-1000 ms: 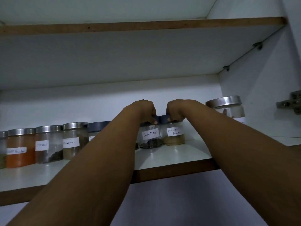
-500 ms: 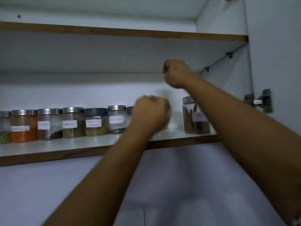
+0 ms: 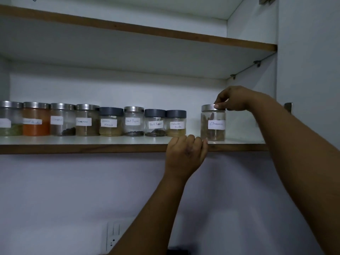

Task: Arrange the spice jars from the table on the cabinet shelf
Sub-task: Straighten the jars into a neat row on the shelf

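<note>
Several labelled spice jars stand in a row on the cabinet shelf point(image 3: 92, 146). At the row's right end are a black pepper jar point(image 3: 155, 123) and a coriander powder jar point(image 3: 176, 123), both with dark lids. Apart to the right stands a taller cinnamon jar point(image 3: 213, 125) with a silver lid. My right hand point(image 3: 233, 98) grips that lid from the right side. My left hand point(image 3: 186, 155) is curled loosely at the shelf's front edge, just left of the cinnamon jar's base, and holds nothing.
An upper shelf point(image 3: 165, 34) hangs above. The cabinet's right wall point(image 3: 252, 100) is close behind the cinnamon jar, with a door hinge point(image 3: 288, 108) beside it. A wall socket point(image 3: 113, 236) sits below on the wall.
Both hands let go of the black pepper and coriander jars. My right hand moved right onto the cinnamon jar's lid; my left hand dropped to the shelf edge.
</note>
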The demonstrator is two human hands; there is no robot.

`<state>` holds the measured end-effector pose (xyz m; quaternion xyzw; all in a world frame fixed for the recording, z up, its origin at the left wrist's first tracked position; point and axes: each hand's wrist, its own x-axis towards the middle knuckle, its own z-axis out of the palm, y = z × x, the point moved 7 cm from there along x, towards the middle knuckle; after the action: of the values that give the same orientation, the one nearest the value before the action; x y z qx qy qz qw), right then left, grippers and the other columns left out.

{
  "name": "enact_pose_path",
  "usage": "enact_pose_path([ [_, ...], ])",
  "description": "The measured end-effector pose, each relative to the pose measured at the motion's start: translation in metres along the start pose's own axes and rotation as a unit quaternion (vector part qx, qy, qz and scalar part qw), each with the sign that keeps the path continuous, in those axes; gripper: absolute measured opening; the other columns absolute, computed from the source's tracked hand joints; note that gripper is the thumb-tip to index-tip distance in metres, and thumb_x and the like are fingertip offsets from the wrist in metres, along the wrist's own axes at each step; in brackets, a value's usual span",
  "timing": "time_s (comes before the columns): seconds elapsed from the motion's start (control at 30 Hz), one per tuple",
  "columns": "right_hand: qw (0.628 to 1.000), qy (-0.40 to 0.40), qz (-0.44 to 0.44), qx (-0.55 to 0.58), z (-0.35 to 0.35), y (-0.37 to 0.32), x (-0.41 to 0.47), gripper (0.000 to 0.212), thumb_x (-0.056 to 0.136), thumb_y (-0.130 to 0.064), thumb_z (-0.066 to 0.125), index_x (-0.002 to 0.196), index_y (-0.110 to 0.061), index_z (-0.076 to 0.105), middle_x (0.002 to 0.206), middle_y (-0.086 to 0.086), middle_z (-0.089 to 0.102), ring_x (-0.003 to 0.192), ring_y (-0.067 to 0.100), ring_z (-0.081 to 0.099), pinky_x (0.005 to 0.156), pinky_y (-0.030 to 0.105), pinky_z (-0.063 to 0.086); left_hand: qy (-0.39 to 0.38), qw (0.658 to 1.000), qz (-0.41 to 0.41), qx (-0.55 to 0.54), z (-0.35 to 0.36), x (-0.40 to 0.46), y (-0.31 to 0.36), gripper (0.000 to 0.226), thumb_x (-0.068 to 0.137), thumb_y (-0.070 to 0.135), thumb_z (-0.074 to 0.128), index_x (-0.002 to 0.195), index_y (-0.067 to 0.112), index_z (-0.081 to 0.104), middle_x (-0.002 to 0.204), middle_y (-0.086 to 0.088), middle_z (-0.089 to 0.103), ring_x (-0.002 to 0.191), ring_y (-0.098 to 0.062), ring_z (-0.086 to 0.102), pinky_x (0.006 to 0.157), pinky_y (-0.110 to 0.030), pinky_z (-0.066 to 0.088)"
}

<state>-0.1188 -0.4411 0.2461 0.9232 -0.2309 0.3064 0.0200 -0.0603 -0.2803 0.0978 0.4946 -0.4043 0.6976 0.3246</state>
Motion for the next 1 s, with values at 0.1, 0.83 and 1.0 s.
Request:
enact_pose_path([
  [0.1, 0.999, 0.008, 0.006, -0.036, 0.032, -0.003, 0.027, 0.03, 0.099, -0.029, 0.053, 0.121, -0.01, 0.06, 0.127, 0.011, 0.058, 0.115, 0.026, 0.052, 0.086, 0.03, 0.037, 0.003, 1.0, -0.001, 0.003, 0.002, -0.002, 0.0, 0.036, 0.093, 0.028, 0.056, 0.059, 0.018, 0.049, 0.056, 0.002, 0.045, 0.052, -0.017, 0.042, 0.055, -0.03, 0.03],
  [0.83, 0.995, 0.015, 0.013, 0.093, 0.106, 0.018, 0.109, 0.036, 0.098, -0.026, 0.055, 0.13, -0.011, 0.05, 0.133, 0.018, 0.052, 0.117, 0.032, 0.052, 0.08, 0.028, 0.037, 0.036, 0.997, 0.033, 0.066, 0.008, -0.007, 0.003, 0.033, 0.092, 0.03, 0.056, 0.061, 0.019, 0.055, 0.06, 0.003, 0.054, 0.055, -0.015, 0.049, 0.056, -0.029, 0.032],
  [1.0, 0.993, 0.089, -0.075, 0.016, 0.093, -0.015, 0.108, 0.061, 0.095, -0.043, 0.054, 0.149, -0.024, 0.033, 0.158, 0.008, 0.025, 0.145, 0.032, 0.017, 0.115, 0.044, 0.023, 0.03, 0.997, 0.028, 0.071, 0.007, -0.008, 0.005, 0.033, 0.092, 0.03, 0.056, 0.061, 0.019, 0.055, 0.06, 0.003, 0.053, 0.056, -0.015, 0.049, 0.056, -0.03, 0.033],
])
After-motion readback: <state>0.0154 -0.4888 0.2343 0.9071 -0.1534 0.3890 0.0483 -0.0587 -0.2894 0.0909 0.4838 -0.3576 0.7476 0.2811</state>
